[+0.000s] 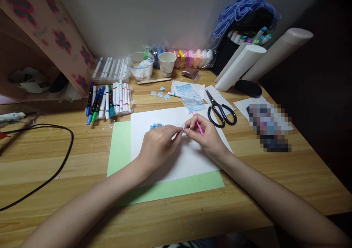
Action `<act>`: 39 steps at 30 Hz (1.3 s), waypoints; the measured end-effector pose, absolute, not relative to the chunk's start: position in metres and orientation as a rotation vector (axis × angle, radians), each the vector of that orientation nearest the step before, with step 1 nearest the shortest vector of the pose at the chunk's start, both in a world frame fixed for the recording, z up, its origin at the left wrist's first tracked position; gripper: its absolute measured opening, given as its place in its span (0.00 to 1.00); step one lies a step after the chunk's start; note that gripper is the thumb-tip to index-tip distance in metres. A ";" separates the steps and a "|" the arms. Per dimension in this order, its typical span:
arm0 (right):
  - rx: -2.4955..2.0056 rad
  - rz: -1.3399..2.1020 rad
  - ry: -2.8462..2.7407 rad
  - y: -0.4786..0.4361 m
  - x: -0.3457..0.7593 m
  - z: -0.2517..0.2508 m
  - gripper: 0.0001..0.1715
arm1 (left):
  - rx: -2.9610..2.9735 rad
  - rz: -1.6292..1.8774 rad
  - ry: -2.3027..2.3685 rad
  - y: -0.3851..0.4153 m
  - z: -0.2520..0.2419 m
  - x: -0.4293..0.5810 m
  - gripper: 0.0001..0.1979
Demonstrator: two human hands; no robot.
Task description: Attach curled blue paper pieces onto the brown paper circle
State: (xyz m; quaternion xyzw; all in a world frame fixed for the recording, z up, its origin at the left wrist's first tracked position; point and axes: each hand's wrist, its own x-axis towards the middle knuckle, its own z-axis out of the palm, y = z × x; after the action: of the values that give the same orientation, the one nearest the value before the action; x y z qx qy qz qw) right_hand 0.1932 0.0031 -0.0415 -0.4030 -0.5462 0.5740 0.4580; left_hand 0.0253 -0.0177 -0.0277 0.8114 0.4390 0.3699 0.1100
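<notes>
The white sheet (192, 165) is flanked by markers (118, 97) and scissors (219, 110), while above it a small pale piece (183, 126) is pinched by the left hand (158, 140) and right hand (206, 135), a pink stick (200, 128) also held in the latter.

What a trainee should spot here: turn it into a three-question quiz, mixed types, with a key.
1. Multiple choice: what lies under the white sheet?
A) the cup
B) the green sheet
C) the marker case
2. True or false: the scissors have black handles.
3. Fill in: the pink stick is in the person's ____.

Key:
1. B
2. True
3. right hand
</notes>
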 end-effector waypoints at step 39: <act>-1.501 0.568 -1.776 0.033 0.217 -0.052 0.09 | 1.746 0.826 1.610 0.012 -0.003 -0.028 0.09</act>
State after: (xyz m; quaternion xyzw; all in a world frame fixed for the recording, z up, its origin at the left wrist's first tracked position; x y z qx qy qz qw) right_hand 0.2168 0.0331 -0.0516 -0.5838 -0.6906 0.2210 0.3653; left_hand -0.0281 0.0122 -0.0031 0.6606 0.6089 0.3127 0.3084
